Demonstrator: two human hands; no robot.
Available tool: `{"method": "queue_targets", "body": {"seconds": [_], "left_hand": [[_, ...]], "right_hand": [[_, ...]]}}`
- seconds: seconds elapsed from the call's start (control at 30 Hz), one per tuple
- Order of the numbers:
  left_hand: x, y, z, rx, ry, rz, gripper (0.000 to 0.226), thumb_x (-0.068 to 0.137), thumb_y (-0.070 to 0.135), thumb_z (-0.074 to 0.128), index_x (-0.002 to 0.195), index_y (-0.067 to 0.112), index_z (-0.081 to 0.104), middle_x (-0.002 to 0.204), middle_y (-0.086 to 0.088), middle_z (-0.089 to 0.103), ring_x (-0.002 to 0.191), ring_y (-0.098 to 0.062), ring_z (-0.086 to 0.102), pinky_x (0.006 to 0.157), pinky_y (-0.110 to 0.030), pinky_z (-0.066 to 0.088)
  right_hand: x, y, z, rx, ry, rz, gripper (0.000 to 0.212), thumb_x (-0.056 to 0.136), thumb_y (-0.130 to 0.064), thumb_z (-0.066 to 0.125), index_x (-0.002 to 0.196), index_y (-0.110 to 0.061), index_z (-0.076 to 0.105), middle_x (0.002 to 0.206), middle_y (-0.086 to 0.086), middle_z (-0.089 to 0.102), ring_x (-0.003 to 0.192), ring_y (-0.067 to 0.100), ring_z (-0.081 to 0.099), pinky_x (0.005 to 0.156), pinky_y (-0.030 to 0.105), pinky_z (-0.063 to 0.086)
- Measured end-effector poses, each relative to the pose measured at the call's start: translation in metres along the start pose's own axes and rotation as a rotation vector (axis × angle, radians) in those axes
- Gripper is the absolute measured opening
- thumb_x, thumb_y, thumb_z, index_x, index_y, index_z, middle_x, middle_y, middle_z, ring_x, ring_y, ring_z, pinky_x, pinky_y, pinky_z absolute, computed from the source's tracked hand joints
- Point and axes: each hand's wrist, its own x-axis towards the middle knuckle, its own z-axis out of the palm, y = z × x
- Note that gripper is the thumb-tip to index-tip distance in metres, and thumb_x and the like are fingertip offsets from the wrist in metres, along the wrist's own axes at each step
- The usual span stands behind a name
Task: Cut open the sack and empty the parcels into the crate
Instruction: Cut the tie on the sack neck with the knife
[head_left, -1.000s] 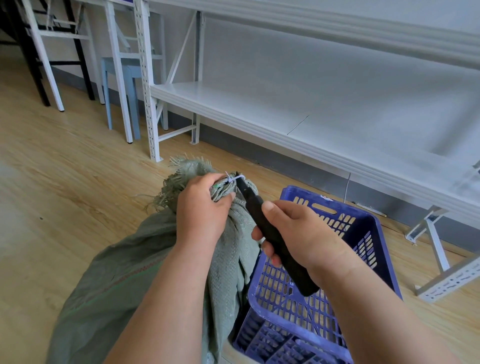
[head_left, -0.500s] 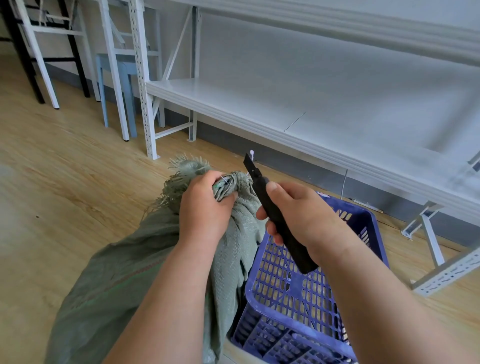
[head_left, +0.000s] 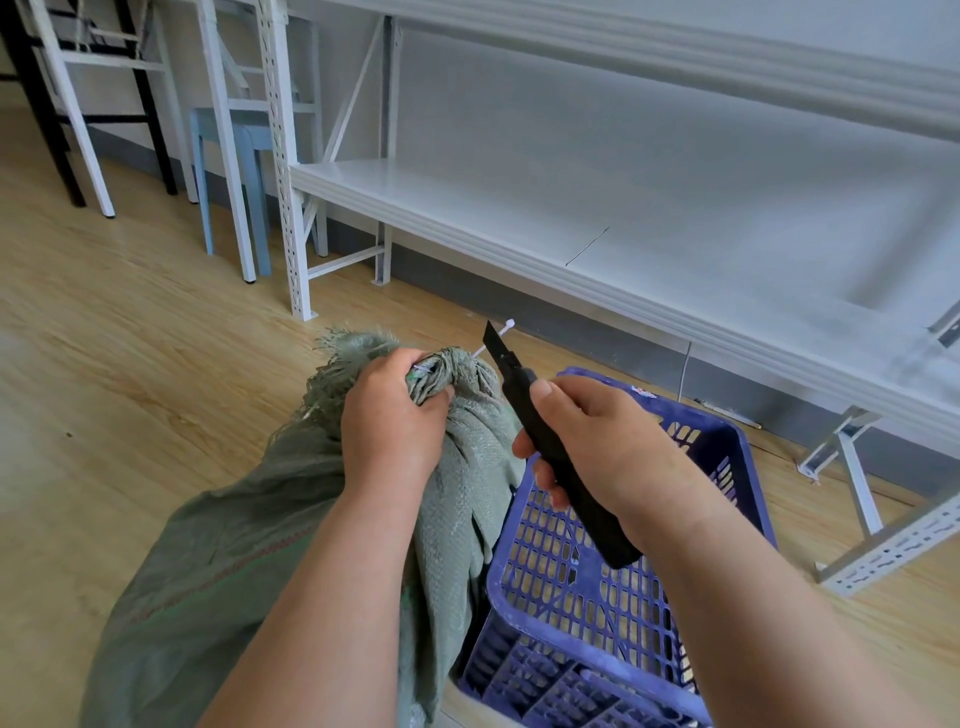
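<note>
On the wooden floor (head_left: 119, 374), far left: white chair legs (head_left: 78, 124), then a pale blue stool (head_left: 244, 156) against the wall. Near left: green woven sack (head_left: 249, 561), full, lying on the floor, its gathered neck raised toward the middle and its frayed mouth fanned out behind the grip. Left hand (head_left: 389, 421): fingers clenched around the bunched neck of the sack; a white zip tie (head_left: 496, 338) sticks out far-right from the bunch. Right hand (head_left: 597, 447): fingers wrapped tight around the black handle of a utility knife (head_left: 550, 441), thumb along its top, blade extended and pointing up and away, its tip just beside the zip tie; whether blade and tie touch cannot be told. Near right: blue slatted plastic crate (head_left: 727, 467), on the floor, touching the sack's right side, floor visible through its slats. Far right, along the wall: white metal shelving (head_left: 571, 218), low shelf bare.
</note>
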Motion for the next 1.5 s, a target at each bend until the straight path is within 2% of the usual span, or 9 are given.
{"method": "queue_targets", "body": {"seconds": [0.17, 0.27, 0.47, 0.73, 1.0, 1.27, 1.33, 1.43, 1.5], "left_hand": [[-0.001, 0.004, 0.003, -0.025, -0.014, 0.005, 0.029, 0.083, 0.025, 0.072, 0.111, 0.021, 0.065, 0.104, 0.002, 0.063, 0.087, -0.014, 0.056, 0.072, -0.025, 0.04], [-0.003, 0.007, 0.005, -0.03, -0.021, 0.013, 0.031, 0.083, 0.026, 0.072, 0.113, 0.022, 0.064, 0.107, 0.002, 0.064, 0.088, -0.013, 0.054, 0.074, -0.025, 0.041], [-0.002, 0.005, 0.001, -0.018, -0.001, -0.01, 0.036, 0.084, 0.025, 0.072, 0.118, 0.018, 0.063, 0.11, 0.0, 0.063, 0.087, -0.012, 0.048, 0.075, -0.024, 0.039], [-0.001, 0.007, 0.003, -0.003, -0.003, -0.004, 0.037, 0.083, 0.026, 0.073, 0.118, 0.019, 0.064, 0.11, 0.0, 0.064, 0.088, -0.013, 0.052, 0.075, -0.025, 0.04], [-0.002, 0.007, 0.001, -0.014, -0.015, -0.005, 0.039, 0.083, 0.025, 0.073, 0.12, 0.017, 0.063, 0.112, 0.0, 0.063, 0.088, -0.01, 0.047, 0.076, -0.023, 0.038], [-0.003, 0.007, 0.0, -0.01, -0.022, -0.003, 0.035, 0.083, 0.026, 0.073, 0.116, 0.019, 0.064, 0.107, 0.001, 0.062, 0.085, -0.012, 0.049, 0.072, -0.025, 0.038], [-0.002, 0.006, 0.0, -0.019, -0.029, -0.015, 0.031, 0.083, 0.026, 0.073, 0.112, 0.021, 0.065, 0.105, 0.002, 0.063, 0.084, -0.014, 0.053, 0.071, -0.025, 0.039], [-0.002, 0.006, 0.0, -0.02, -0.042, -0.014, 0.027, 0.081, 0.026, 0.074, 0.106, 0.024, 0.066, 0.1, 0.005, 0.063, 0.084, -0.016, 0.055, 0.07, -0.026, 0.04], [-0.003, 0.006, 0.0, -0.016, -0.051, -0.007, 0.026, 0.08, 0.026, 0.074, 0.106, 0.026, 0.066, 0.098, 0.005, 0.062, 0.086, -0.018, 0.058, 0.07, -0.027, 0.042]], "right_hand": [[0.004, -0.001, -0.003, 0.051, -0.018, 0.06, 0.029, 0.104, -0.03, 0.04, 0.103, -0.01, 0.061, 0.064, 0.002, 0.065, 0.037, 0.01, 0.051, 0.04, 0.022, 0.044], [0.004, 0.001, -0.001, 0.089, -0.03, 0.115, 0.031, 0.105, -0.028, 0.038, 0.108, -0.007, 0.06, 0.065, 0.004, 0.063, 0.035, 0.009, 0.051, 0.038, 0.019, 0.043], [0.009, 0.011, -0.001, 0.062, 0.15, 0.038, 0.026, 0.104, -0.029, 0.039, 0.11, -0.011, 0.056, 0.075, 0.005, 0.066, 0.037, 0.005, 0.052, 0.038, 0.017, 0.042], [0.01, 0.011, 0.001, 0.062, 0.068, 0.055, 0.024, 0.104, -0.03, 0.04, 0.101, -0.015, 0.057, 0.075, 0.004, 0.068, 0.042, 0.007, 0.056, 0.044, 0.022, 0.05], [0.014, 0.014, 0.002, 0.037, 0.117, 0.051, 0.027, 0.104, -0.032, 0.04, 0.114, -0.013, 0.056, 0.076, 0.004, 0.067, 0.043, 0.008, 0.057, 0.044, 0.023, 0.05], [0.013, 0.011, 0.005, 0.078, 0.065, 0.034, 0.026, 0.103, -0.034, 0.04, 0.111, -0.015, 0.057, 0.075, 0.003, 0.067, 0.044, 0.007, 0.057, 0.043, 0.02, 0.049], [0.014, 0.013, 0.004, 0.081, 0.125, -0.038, 0.029, 0.098, -0.044, 0.047, 0.108, -0.017, 0.057, 0.076, 0.002, 0.067, 0.048, 0.008, 0.057, 0.047, 0.023, 0.05], [0.023, 0.011, 0.005, -0.045, 0.169, -0.087, 0.064, 0.069, -0.075, 0.062, 0.107, -0.023, 0.055, 0.087, 0.001, 0.069, 0.066, 0.015, 0.06, 0.067, 0.037, 0.057], [0.031, 0.01, 0.006, -0.146, 0.174, -0.061, 0.064, 0.066, -0.072, 0.067, 0.107, -0.024, 0.055, 0.093, 0.001, 0.069, 0.074, 0.019, 0.061, 0.076, 0.04, 0.057]]}}
